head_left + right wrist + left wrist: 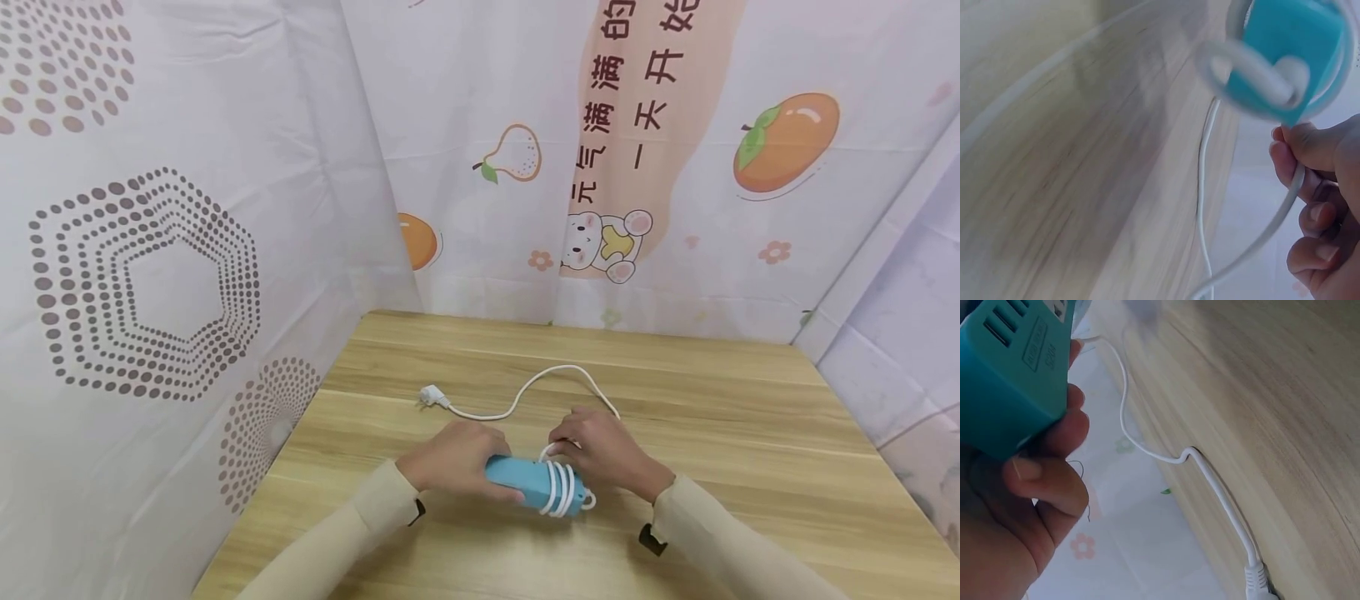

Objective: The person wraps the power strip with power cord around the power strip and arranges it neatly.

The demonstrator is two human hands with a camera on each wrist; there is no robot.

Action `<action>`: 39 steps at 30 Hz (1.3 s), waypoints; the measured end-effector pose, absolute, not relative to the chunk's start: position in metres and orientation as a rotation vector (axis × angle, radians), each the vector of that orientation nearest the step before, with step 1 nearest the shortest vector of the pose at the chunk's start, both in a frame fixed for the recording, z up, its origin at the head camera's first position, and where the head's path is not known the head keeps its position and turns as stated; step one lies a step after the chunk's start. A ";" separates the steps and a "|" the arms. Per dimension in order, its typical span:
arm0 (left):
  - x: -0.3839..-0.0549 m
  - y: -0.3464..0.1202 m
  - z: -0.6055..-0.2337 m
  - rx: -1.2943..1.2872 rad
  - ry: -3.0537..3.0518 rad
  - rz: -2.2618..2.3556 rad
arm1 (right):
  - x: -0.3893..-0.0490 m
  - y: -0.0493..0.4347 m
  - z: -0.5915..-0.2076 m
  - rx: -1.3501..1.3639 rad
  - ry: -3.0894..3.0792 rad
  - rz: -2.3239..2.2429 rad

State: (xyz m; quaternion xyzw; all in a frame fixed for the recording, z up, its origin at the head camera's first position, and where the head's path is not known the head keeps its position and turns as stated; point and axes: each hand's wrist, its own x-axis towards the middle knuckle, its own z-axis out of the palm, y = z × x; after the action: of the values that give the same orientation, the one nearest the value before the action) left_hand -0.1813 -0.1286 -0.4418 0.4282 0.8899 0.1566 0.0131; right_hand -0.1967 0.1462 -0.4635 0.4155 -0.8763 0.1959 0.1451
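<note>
As the left hand (461, 458) grips the power strip (517, 475), the right hand (603, 446) pinches cord (1274, 224) beside the strip's wrapped end.

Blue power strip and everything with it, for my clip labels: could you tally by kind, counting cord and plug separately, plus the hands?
Power strip: 1
Cord: 1
Plug: 1
Hands: 2 (left hand, right hand)
Total: 5
</note>
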 end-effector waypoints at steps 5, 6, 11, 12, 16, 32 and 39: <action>-0.181 -0.127 -0.445 1.256 2.834 0.475 | -0.192 0.142 -0.458 1.131 -2.567 0.581; -0.181 -0.127 -0.446 1.242 2.845 0.473 | -0.192 0.141 -0.458 1.118 -2.568 0.582; -0.180 -0.126 -0.445 1.216 2.885 0.459 | -0.191 0.139 -0.455 1.062 -2.569 0.562; -0.181 -0.126 -0.445 1.219 2.889 0.457 | -0.191 0.139 -0.454 1.058 -2.569 0.565; -0.181 -0.125 -0.445 1.206 2.907 0.438 | -0.190 0.139 -0.452 1.044 -2.578 0.572; -0.180 -0.122 -0.453 1.208 3.115 0.169 | -0.186 0.131 -0.447 1.016 -2.558 0.565; -0.181 -0.124 -0.452 1.142 3.169 0.187 | -0.187 0.131 -0.448 0.956 -2.528 0.609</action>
State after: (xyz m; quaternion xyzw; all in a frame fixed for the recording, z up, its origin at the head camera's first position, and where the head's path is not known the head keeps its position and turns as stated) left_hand -0.1807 -0.1240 -0.4523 0.3362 0.9330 0.0550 -0.1157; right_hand -0.1866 0.1306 -0.4479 0.3392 -0.8968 0.2161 0.1844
